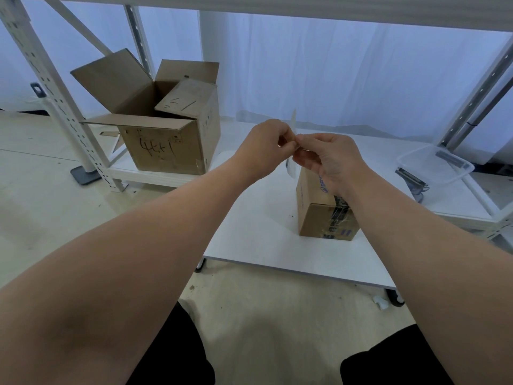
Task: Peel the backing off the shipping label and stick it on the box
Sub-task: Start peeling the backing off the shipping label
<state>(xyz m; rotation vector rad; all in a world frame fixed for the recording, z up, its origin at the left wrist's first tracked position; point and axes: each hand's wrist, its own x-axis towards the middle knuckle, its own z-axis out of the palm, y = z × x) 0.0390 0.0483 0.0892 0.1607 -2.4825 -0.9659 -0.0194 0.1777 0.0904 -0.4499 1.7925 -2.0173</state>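
Note:
A small taped cardboard box (313, 215) stands on a low white table (266, 245), below my hands. I hold a thin white shipping label (293, 120) edge-on above the box, so its face is hidden. My left hand (268, 145) pinches it from the left. My right hand (327, 159) pinches it from the right, fingertips meeting those of the left hand. A lower strip of the label (291, 169) hangs under my fingers, just over the box's far top edge.
A large open cardboard box (169, 145) with handwriting sits on the low shelf at the left, between white rack posts (55, 95). A clear plastic tub (435, 162) rests at the right. White curtains hang behind. My knees are at the bottom.

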